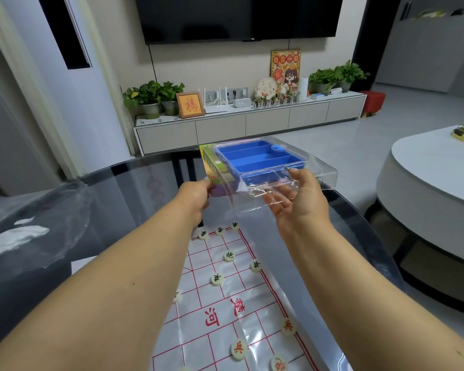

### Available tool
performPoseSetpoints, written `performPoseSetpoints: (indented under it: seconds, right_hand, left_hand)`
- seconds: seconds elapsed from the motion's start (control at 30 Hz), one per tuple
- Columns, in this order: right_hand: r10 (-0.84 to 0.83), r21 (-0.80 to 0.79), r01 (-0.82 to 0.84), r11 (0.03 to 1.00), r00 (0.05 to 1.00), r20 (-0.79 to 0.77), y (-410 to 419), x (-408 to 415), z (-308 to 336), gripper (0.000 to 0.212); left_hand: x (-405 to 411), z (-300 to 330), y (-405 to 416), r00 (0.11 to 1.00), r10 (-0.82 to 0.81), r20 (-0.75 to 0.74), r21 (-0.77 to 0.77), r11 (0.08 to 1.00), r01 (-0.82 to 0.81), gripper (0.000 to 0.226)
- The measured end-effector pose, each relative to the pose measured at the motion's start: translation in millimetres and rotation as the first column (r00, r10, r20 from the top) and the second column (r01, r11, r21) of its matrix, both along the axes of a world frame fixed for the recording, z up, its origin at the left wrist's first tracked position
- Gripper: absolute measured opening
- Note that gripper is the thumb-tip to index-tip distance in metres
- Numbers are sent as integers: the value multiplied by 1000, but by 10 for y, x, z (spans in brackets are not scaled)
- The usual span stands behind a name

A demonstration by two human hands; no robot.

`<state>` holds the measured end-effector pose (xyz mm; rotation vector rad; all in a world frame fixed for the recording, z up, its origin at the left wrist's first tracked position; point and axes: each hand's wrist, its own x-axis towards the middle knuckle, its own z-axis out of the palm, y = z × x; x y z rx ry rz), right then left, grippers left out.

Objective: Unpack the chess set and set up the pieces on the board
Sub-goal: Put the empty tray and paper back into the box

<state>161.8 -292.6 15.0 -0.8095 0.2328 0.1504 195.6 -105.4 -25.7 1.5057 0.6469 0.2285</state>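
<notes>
Nearest, the chess board [225,311] lies on the glass table [134,178] with pieces [237,349] set. Beyond, the left hand [196,199] and right hand [298,202], apart, grip the clear packaging [300,167] holding a blue tray [257,159].

Head view — looks forward and down (close) over table [134,170]; room beyond.

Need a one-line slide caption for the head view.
Both hands, left hand and right hand, hold an empty blue tray in clear plastic packaging above a xiangqi board with pieces placed.
</notes>
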Motion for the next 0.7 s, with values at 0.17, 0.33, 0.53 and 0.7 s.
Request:
performPoseSetpoints:
  seconds: [0.17, 0.33, 0.53, 0.7]
  right_hand:
    - [38, 5, -38, 999, 999, 10, 36, -31, 13, 7]
    - [122, -20, -121, 992, 992, 38, 117, -107, 21, 9]
    - [233, -11, -233, 972, 968, 96, 182, -239, 65, 12]
    - [281, 32, -287, 957, 952, 118, 192, -302, 109, 46]
  left_hand:
    - [-311, 48, 414, 999, -32, -36, 241, 970, 40, 38]
    - [-712, 77, 831, 995, 67, -72, 441, 897, -29, 36]
    - [-1050, 103, 1130, 998, 19, -53, 709, 704, 24, 11]
    - [-1114, 131, 1331, 986, 65, -153, 796, 600, 84, 48]
